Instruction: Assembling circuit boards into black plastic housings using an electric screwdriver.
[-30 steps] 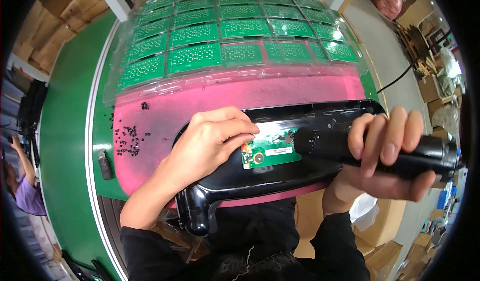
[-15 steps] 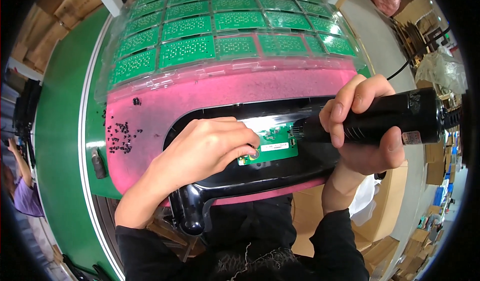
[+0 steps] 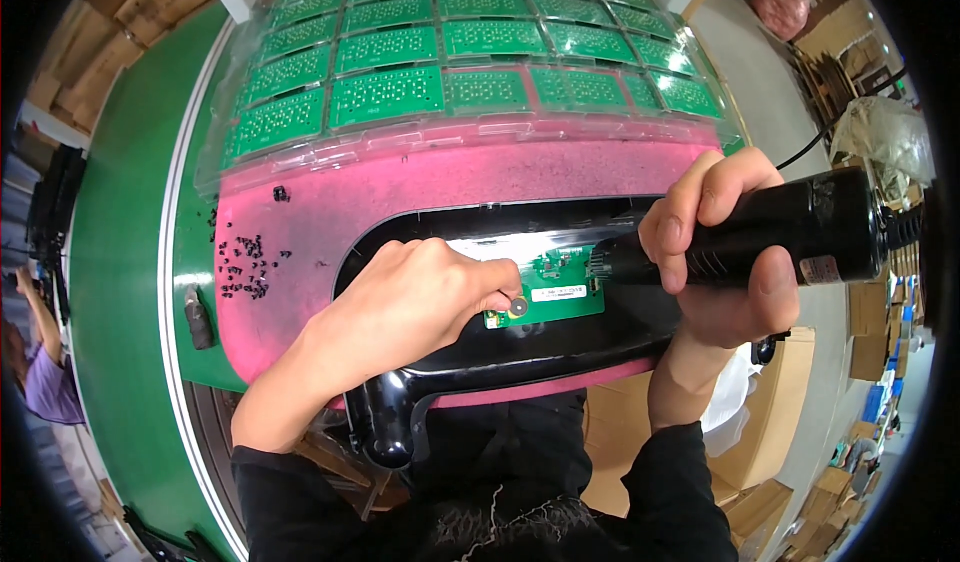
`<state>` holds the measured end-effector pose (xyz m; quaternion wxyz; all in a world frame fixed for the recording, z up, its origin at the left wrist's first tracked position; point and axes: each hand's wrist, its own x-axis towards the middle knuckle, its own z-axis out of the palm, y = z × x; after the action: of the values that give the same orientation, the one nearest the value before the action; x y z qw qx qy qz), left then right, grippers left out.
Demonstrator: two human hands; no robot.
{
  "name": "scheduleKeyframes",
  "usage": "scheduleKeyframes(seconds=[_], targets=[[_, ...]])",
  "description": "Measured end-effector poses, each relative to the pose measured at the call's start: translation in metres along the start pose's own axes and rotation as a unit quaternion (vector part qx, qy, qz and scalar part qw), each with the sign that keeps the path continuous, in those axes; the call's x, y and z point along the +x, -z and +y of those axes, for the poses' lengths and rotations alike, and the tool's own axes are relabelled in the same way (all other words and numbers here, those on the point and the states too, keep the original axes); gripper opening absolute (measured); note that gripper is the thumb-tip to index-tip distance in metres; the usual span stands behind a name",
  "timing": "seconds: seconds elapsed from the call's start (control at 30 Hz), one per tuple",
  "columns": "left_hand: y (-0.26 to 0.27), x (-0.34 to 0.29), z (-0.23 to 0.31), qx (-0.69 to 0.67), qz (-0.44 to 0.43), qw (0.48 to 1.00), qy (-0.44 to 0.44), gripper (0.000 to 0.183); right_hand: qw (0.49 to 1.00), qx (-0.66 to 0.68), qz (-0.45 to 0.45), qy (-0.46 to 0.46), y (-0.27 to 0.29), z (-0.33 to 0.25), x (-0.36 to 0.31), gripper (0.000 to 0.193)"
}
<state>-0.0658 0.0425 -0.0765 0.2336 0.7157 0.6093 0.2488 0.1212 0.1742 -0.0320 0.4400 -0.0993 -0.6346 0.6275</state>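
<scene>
The small green circuit board [image 3: 548, 287] sits seated in the black plastic housing [image 3: 500, 347] on the pink foam pad [image 3: 330, 212], so placement appears done and fastening appears still in hand: the left hand [image 3: 400, 312] presses its fingertips closed on the board's near-left corner beside a round silver part, while the right hand [image 3: 715, 252] is wrapped tight around the black electric screwdriver [image 3: 760, 237], tip at the board's right edge. A white oblong label lies on the board, a small red-and-white label on the screwdriver body; loose black screws [image 3: 245, 262] lie on the pad, clear trays of green boards [image 3: 450, 52] behind, brown cardboard boxes [image 3: 660, 462] lower right.
</scene>
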Motion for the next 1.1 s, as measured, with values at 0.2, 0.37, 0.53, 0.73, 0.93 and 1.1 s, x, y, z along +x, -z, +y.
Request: scheduleKeyframes(seconds=[0.2, 0.37, 0.53, 0.73, 0.93, 1.1], targets=[[0.002, -0.001, 0.001, 0.013, -0.007, 1.0, 0.02, 0.011, 1.0, -0.016, -0.003, -0.014, -0.008, 0.003, 0.0, 0.048], [0.002, -0.003, 0.002, -0.005, -0.006, 1.0, 0.018, 0.011, 1.0, 0.008, -0.009, -0.025, -0.007, 0.002, 0.001, 0.046], [0.002, -0.003, 0.003, -0.002, -0.003, 1.0, 0.01, 0.012, 0.998, 0.024, -0.033, -0.042, -0.003, 0.001, 0.002, 0.048], [0.001, -0.004, 0.003, 0.009, 0.002, 1.0, 0.015, 0.011, 0.989, 0.074, -0.106, -0.073, 0.004, 0.004, 0.011, 0.051], [0.001, -0.003, 0.001, -0.002, 0.01, 1.0, 0.012, 0.01, 0.992, 0.055, -0.096, -0.054, 0.002, 0.004, 0.007, 0.052], [-0.006, 0.002, 0.0, -0.033, 0.035, 0.999, -0.019, 0.011, 0.983, 0.16, -0.087, 0.031, 0.017, 0.001, 0.001, 0.047]])
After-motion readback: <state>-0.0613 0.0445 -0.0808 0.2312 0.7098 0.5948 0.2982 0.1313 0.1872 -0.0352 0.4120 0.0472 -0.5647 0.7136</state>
